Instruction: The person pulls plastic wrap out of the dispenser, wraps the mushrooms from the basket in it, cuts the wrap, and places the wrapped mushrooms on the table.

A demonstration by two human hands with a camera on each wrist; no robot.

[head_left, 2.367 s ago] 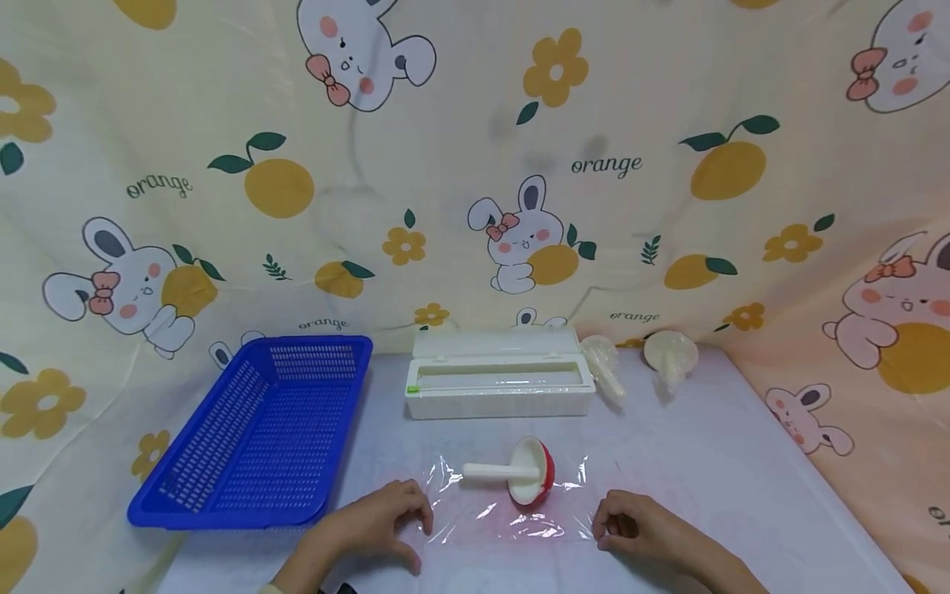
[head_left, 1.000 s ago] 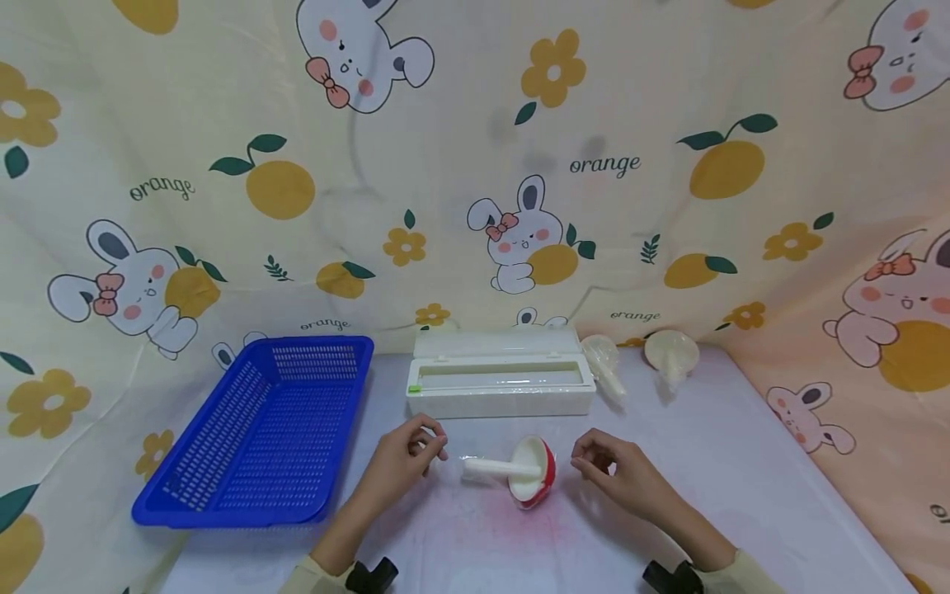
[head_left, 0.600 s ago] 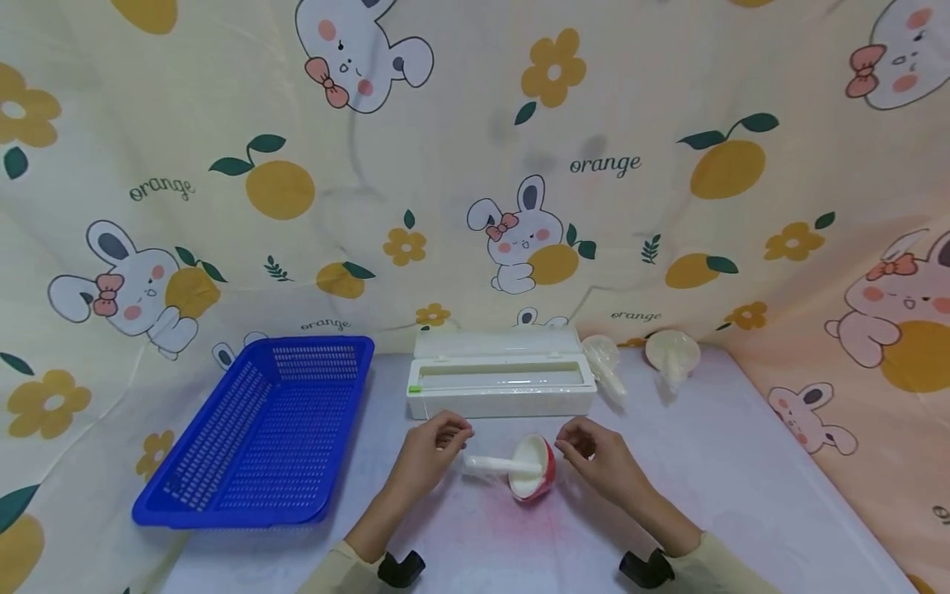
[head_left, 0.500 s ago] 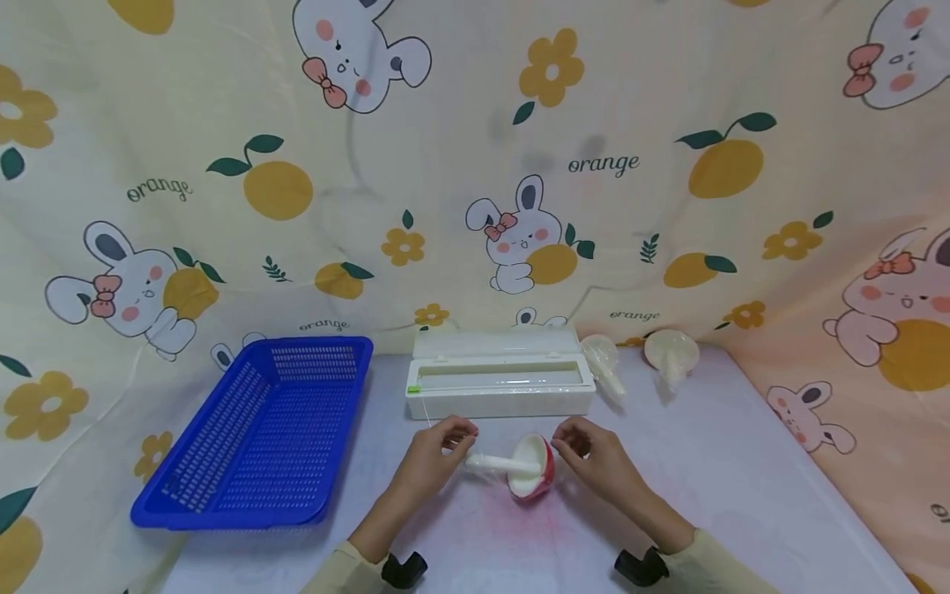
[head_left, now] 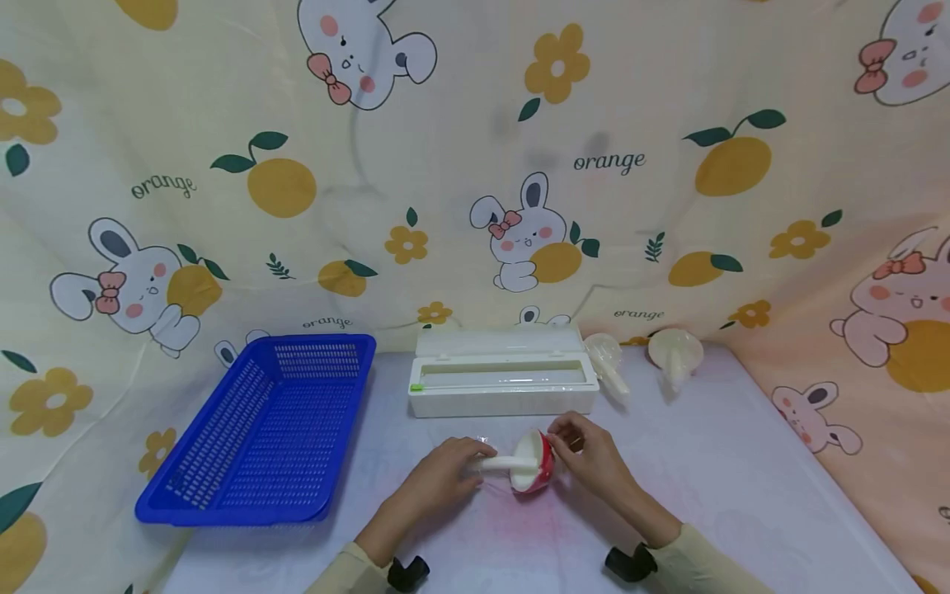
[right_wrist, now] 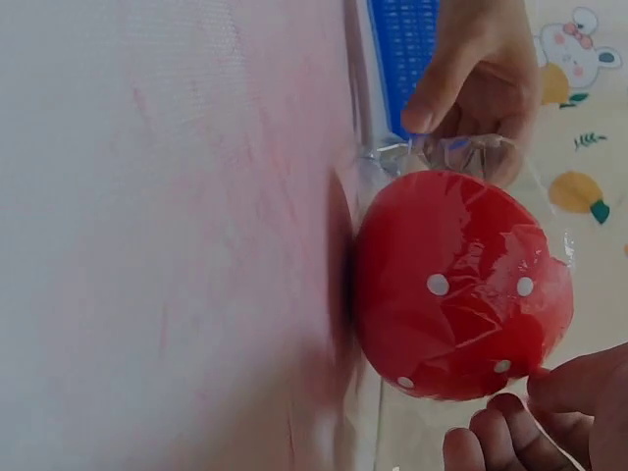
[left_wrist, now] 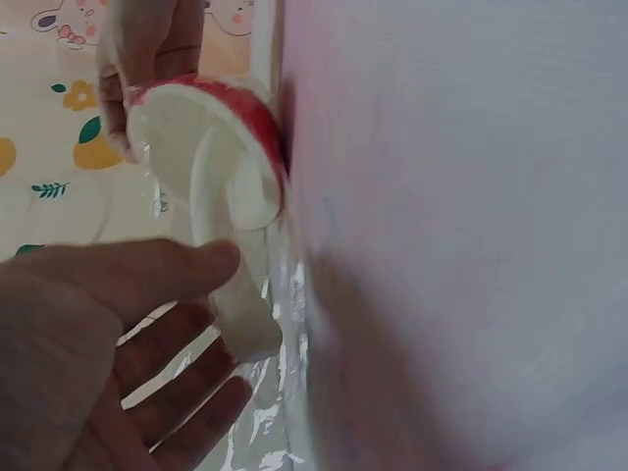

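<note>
A toy mushroom (head_left: 529, 462), with a red, white-dotted cap and a pale stem, lies on its side on the white table, clear cling film around it. My left hand (head_left: 444, 474) is at the stem end; in the left wrist view its thumb lies on the stem (left_wrist: 218, 196) and the fingers curve behind. At the cap's outer edge, my right hand (head_left: 590, 454) pinches the film between thumb and fingers. The right wrist view shows the red cap (right_wrist: 456, 285) under shiny, wrinkled cling film (right_wrist: 535, 196).
A white cling film box (head_left: 500, 403) with its lid raised stands behind the mushroom. Right of it lie two wrapped pale mushroom-shaped items, one (head_left: 607, 363) by the box and another (head_left: 675, 355) farther right. A blue basket (head_left: 349, 429) stands at the left.
Both hands have moved inward from the film's near corners, folding it over the mushroom. The left hand has come onto the stem and the right hand against the cap; the mushroom has shifted slightly.
</note>
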